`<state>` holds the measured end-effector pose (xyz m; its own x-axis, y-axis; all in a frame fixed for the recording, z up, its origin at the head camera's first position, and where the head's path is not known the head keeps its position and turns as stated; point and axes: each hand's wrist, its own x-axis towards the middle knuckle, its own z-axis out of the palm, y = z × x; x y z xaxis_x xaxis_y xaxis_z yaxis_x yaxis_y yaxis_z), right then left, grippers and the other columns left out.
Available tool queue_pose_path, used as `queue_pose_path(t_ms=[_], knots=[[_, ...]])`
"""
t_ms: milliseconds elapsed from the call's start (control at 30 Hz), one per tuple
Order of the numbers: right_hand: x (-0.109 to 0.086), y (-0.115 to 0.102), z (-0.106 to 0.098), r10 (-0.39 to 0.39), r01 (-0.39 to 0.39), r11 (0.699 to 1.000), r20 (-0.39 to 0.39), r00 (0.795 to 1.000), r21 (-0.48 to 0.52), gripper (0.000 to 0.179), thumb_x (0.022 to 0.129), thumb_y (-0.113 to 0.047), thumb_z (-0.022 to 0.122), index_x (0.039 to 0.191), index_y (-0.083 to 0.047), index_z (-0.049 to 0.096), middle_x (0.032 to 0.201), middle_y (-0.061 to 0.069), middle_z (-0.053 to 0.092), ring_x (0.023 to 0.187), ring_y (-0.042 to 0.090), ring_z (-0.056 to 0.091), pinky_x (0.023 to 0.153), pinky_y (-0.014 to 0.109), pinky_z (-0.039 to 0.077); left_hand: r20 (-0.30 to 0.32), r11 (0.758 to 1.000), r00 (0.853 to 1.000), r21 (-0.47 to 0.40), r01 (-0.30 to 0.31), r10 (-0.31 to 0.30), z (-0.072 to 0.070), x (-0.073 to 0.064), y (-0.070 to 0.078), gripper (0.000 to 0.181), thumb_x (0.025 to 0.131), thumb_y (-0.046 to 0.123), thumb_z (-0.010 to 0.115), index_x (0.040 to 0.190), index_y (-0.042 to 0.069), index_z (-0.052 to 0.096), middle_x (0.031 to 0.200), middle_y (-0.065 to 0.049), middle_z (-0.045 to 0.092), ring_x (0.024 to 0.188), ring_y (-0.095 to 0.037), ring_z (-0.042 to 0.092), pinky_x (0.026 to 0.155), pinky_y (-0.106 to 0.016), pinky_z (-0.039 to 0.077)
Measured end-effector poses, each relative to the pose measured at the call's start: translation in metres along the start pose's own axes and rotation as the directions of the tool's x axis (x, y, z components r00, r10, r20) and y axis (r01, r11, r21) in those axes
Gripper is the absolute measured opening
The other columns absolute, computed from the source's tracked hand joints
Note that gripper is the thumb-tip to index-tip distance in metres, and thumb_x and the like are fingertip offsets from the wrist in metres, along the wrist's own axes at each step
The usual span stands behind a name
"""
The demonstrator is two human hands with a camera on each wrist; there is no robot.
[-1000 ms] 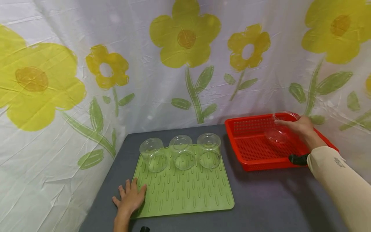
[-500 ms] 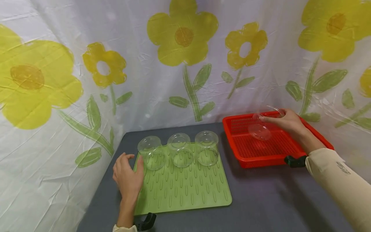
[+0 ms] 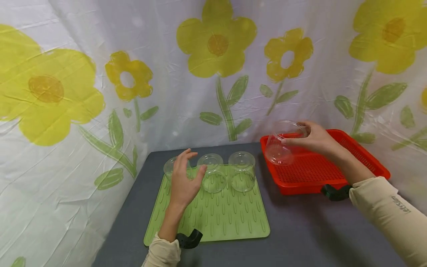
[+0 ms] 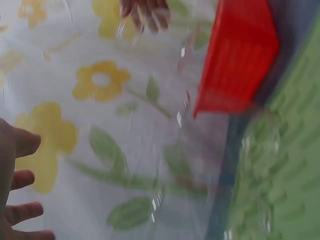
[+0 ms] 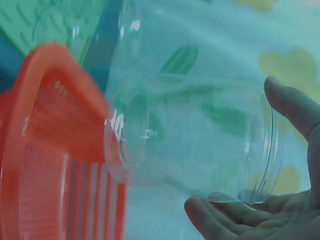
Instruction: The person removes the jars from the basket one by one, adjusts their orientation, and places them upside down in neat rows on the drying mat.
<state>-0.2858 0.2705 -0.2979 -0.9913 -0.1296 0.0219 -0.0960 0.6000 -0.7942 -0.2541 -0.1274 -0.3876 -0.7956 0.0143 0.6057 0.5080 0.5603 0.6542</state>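
My right hand (image 3: pixel 318 140) grips a clear plastic jar (image 3: pixel 281 144) near its upper end, thumb on one side and fingers on the other. The jar is raised over the left part of the red basket (image 3: pixel 308 188). In the right wrist view the same jar (image 5: pixel 187 135) looks see-through and has nothing in it. My left hand (image 3: pixel 186 183) is in the air over the green mat (image 3: pixel 230 224), fingers spread, holding nothing. It partly hides the leftmost clear jar (image 3: pixel 169 167). Beside that one stand a middle jar (image 3: pixel 213 180) and a right jar (image 3: pixel 242 178), in a row along the mat's back.
A dark grey table (image 3: pixel 293 237) carries the mat and, to its right, the basket. Close behind them hangs a white curtain (image 3: pixel 160 122) with yellow flowers. Each wrist wears a black mount, such as the left wrist mount (image 3: pixel 190 239).
My right hand has carried the jar leftward, from the basket's right part to its left side. The left hand has risen from the mat's left edge and moved right, in front of the leftmost jar.
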Motion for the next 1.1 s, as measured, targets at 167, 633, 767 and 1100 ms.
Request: queue_pose_path(t_ms=[167, 633, 767, 1100], knots=[[-0.006, -0.023, 0.016, -0.024, 0.025, 0.999, 0.044, 0.999, -0.023, 0.105, 0.086, -0.050, 0.079, 0.162, -0.006, 0.021, 0.157, 0.023, 0.042, 0.138, 0.038, 0.048, 0.107, 0.054, 0.048, 0.134, 0.994, 0.991, -0.113, 0.009, 0.006, 0.017, 0.008, 0.022, 0.051, 0.093, 0.027, 0.075, 0.140, 0.017, 0.057, 0.158, -0.004, 0.044, 0.147, -0.030, 0.041, 0.115, -0.063, 0.037], [-0.024, -0.060, 0.071, -0.115, 0.130, 0.987, 0.146, 0.983, -0.095, 0.108, 0.079, -0.054, 0.084, 0.160, -0.010, 0.029, 0.159, 0.016, 0.042, 0.140, 0.038, 0.048, 0.107, 0.057, 0.048, 0.315, 0.972, 0.949, -0.227, 0.059, 0.016, 0.060, 0.003, 0.056, 0.100, 0.079, 0.037, 0.089, 0.160, 0.026, 0.031, 0.161, -0.001, 0.041, 0.147, -0.027, 0.043, 0.115, -0.052, 0.042], [-0.027, -0.060, 0.084, -0.133, 0.148, 0.985, 0.157, 0.979, -0.090, 0.105, 0.078, -0.052, 0.085, 0.158, -0.009, 0.034, 0.154, 0.015, 0.046, 0.132, 0.036, 0.052, 0.100, 0.051, 0.053, 0.286, 0.967, 0.958, -0.245, 0.064, 0.009, 0.065, -0.004, 0.056, 0.100, 0.077, 0.033, 0.090, 0.158, 0.025, 0.032, 0.158, -0.004, 0.046, 0.144, -0.026, 0.047, 0.112, -0.051, 0.046], [-0.025, -0.052, 0.096, -0.158, 0.165, 0.986, 0.156, 0.975, -0.033, 0.102, 0.078, -0.047, 0.087, 0.157, -0.010, 0.034, 0.145, 0.015, 0.053, 0.121, 0.032, 0.057, 0.092, 0.043, 0.056, 0.250, 0.971, 0.968, -0.234, 0.048, 0.012, 0.067, -0.008, 0.050, 0.099, 0.077, 0.032, 0.091, 0.156, 0.024, 0.033, 0.152, -0.009, 0.052, 0.138, -0.026, 0.052, 0.108, -0.050, 0.048]])
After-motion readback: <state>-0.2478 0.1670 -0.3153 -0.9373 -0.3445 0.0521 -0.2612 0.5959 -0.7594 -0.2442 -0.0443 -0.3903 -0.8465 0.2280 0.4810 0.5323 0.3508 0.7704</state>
